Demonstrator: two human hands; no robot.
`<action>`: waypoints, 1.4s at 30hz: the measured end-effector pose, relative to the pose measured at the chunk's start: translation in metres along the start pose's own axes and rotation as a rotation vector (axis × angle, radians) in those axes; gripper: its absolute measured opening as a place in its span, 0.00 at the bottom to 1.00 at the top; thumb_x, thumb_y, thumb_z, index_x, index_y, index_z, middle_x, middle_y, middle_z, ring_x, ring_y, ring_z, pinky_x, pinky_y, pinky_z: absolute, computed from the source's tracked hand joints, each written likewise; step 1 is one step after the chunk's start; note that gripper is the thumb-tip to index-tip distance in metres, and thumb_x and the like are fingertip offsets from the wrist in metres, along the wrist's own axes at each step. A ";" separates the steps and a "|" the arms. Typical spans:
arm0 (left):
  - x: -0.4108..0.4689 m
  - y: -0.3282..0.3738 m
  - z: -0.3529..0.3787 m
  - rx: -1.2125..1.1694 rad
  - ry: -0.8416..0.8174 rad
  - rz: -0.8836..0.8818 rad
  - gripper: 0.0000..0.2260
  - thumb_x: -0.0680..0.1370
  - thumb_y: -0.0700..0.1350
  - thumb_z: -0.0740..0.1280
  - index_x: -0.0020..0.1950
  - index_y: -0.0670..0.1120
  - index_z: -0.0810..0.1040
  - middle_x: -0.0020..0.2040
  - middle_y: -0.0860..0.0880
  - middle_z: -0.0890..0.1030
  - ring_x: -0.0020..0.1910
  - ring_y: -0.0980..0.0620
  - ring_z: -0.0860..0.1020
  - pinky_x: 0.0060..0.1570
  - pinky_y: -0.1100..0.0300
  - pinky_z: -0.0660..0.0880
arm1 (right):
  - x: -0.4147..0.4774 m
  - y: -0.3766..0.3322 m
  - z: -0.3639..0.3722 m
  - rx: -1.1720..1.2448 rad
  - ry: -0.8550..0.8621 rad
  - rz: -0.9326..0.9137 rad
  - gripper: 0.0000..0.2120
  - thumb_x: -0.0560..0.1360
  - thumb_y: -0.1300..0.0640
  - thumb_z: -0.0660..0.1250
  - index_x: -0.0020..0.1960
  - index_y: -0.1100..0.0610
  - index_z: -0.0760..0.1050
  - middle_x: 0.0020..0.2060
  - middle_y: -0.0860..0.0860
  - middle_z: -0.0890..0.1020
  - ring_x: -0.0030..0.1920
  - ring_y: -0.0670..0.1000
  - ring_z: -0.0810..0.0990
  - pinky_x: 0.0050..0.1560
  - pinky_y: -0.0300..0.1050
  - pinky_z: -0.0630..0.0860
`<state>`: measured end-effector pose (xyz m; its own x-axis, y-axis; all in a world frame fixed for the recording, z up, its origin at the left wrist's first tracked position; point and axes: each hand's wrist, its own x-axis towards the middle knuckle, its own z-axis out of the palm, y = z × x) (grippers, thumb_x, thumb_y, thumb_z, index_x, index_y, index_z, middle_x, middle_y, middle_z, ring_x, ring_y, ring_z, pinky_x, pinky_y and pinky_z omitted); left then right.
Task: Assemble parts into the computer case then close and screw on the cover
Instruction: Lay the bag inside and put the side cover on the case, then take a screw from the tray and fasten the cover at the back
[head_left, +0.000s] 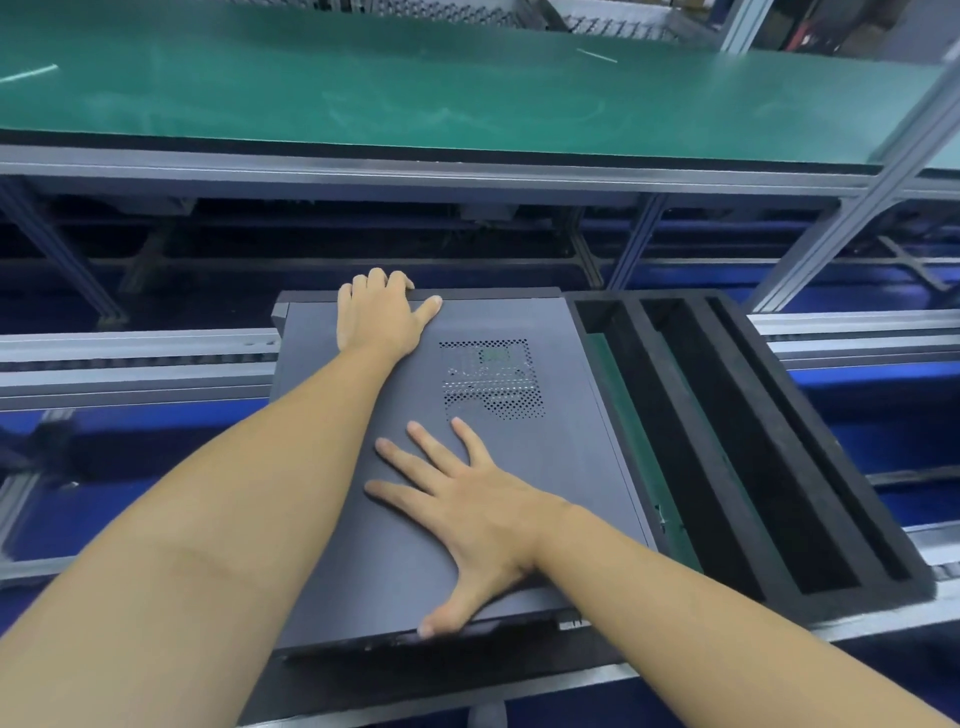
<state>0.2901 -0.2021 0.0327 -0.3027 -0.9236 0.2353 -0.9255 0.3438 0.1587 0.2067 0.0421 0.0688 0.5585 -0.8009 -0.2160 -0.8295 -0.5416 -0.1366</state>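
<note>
Left hand (379, 317) grips the cover (571, 457) at its far edge; right hand (467, 514) lies flat, fingers spread.

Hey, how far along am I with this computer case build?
Done: the cover lies on the case, green parts glimpsed through its vent holes. In hand: the left hand hooks its far edge, the right hand presses flat on top. Left: screwing it down; no screws or driver in view.
</note>
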 end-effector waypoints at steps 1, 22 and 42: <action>-0.002 0.002 -0.001 -0.014 -0.002 -0.003 0.25 0.80 0.65 0.55 0.65 0.49 0.75 0.60 0.45 0.76 0.60 0.44 0.72 0.63 0.50 0.66 | -0.001 0.000 0.002 0.000 0.004 0.005 0.62 0.62 0.23 0.71 0.83 0.52 0.48 0.83 0.55 0.43 0.81 0.62 0.37 0.74 0.73 0.35; -0.133 -0.020 -0.047 -0.152 -0.253 0.137 0.23 0.83 0.55 0.53 0.78 0.50 0.62 0.80 0.52 0.57 0.79 0.52 0.52 0.76 0.47 0.49 | -0.025 -0.015 0.008 0.413 0.281 0.244 0.29 0.76 0.42 0.71 0.74 0.51 0.71 0.76 0.50 0.67 0.76 0.53 0.61 0.78 0.57 0.53; -0.305 -0.070 -0.129 -0.667 0.092 -0.454 0.18 0.74 0.60 0.55 0.41 0.51 0.78 0.35 0.50 0.80 0.41 0.43 0.77 0.44 0.48 0.76 | 0.025 -0.135 -0.003 0.668 0.281 0.046 0.11 0.73 0.71 0.59 0.49 0.61 0.77 0.46 0.54 0.80 0.46 0.56 0.76 0.48 0.47 0.73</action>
<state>0.4761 0.0773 0.0736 0.1168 -0.9896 0.0838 -0.6147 -0.0058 0.7888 0.3328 0.0944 0.0852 0.4293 -0.9031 0.0087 -0.6298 -0.3062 -0.7138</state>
